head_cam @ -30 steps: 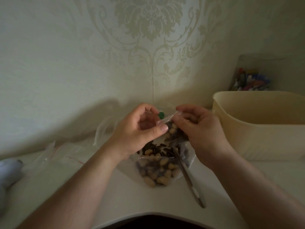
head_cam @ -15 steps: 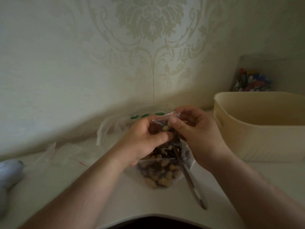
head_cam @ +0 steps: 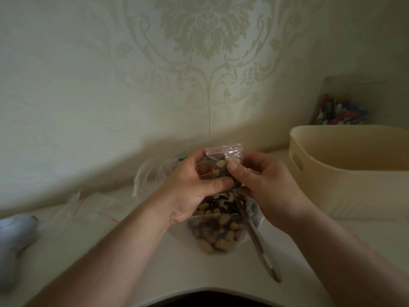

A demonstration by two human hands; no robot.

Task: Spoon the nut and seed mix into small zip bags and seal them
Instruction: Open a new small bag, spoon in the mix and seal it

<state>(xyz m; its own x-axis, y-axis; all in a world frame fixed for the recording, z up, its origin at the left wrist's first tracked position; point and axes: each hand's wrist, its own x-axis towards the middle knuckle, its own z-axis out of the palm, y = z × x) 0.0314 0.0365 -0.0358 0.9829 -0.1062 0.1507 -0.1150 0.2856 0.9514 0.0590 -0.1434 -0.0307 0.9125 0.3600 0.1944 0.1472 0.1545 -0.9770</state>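
Head view: small zip bag (head_cam: 224, 161) upright, held above the big mix bag (head_cam: 218, 229).
Left hand (head_cam: 190, 187): pinching bag's lower body.
Right hand (head_cam: 263, 182): thumb pressed on bag front.
Seal: pinch along red strip (head_cam: 223, 149), left to right.
Spoon (head_cam: 254, 235): resting in mix, near right.

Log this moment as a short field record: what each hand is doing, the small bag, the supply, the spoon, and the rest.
left hand: left hand grips the small zip bag from its left side
right hand: right hand pinches the same bag, thumb on its front
small zip bag: held upright above the table, nuts inside, red strip on top; whether sealed cannot be told
supply: large bag of nut and seed mix lying open below the hands
spoon: spoon rests in the large bag, handle toward the person
rest: cream tub at right; empty zip bags at left
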